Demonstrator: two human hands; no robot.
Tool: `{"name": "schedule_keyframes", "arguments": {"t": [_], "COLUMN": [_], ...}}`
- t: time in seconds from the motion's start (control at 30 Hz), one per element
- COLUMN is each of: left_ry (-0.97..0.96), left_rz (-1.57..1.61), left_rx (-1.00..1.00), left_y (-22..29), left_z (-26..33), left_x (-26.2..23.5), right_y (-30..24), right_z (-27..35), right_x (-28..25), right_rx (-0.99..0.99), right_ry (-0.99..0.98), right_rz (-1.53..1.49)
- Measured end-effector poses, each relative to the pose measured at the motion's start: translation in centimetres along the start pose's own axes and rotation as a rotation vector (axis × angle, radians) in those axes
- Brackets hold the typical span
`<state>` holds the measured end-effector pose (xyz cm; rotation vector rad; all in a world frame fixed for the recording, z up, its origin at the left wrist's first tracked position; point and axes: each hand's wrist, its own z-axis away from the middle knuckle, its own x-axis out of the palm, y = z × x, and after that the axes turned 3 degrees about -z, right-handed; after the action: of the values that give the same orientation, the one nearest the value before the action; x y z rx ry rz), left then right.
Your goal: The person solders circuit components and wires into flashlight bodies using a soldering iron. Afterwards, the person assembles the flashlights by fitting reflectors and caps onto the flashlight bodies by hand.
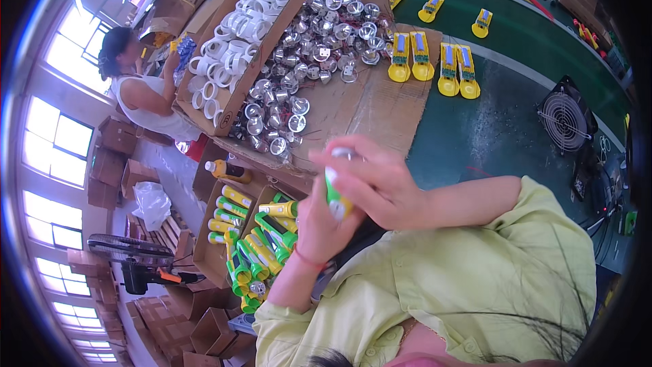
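Above the front of the worktable, my left hand [320, 226] is closed around the body of a green, white and yellow flashlight [333, 190]. My right hand [388, 189] curls over its upper end, fingers pressed around a shiny piece that looks like a reflector [345, 153]; the fingers hide most of that joint. Just beyond lies a heap of silver reflectors [322, 47] with thin wires, on flattened cardboard [370, 112]. Beside my left forearm, a carton holds several green and yellow flashlight bodies [261, 251].
A cardboard tray of white rings [227, 54] stands left of the reflectors. Yellow pieces with circuit boards [448, 71] sit on the green table [468, 122], near a round metal fan [565, 119]. A bottle [227, 170], floor fan [132, 265] and co-worker [146, 92] are left.
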<state>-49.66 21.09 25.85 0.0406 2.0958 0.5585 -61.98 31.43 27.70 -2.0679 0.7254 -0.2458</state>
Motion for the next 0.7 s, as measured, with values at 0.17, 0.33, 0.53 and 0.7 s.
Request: {"name": "schedule_keyframes", "arguments": {"t": [0.17, 0.33, 0.53, 0.7], "left_ry": [-0.465, -0.442, -0.313, -0.029], "left_rz": [0.767, 0.909, -0.185, 1.099], "left_rx": [0.048, 0.012, -0.226, -0.418], "left_y": [-1.0, -2.3, -2.3, -2.5], "left_z": [-0.3, -1.8, -5.1, -5.3], "left_x": [-1.7, -0.6, 5.5, 6.6], "right_y": [-1.9, -1.4, 11.1, 9.0], "right_z": [1.1, -0.4, -2.8, -2.0], "right_x": [-0.1, 0.1, -0.8, -4.0], "right_rx": [-0.424, -0.393, 0.495, 0.285], "right_ry": [-0.382, -0.408, 0.084, 0.233], "right_rz": [-0.526, -0.574, -0.455, -0.626]}}
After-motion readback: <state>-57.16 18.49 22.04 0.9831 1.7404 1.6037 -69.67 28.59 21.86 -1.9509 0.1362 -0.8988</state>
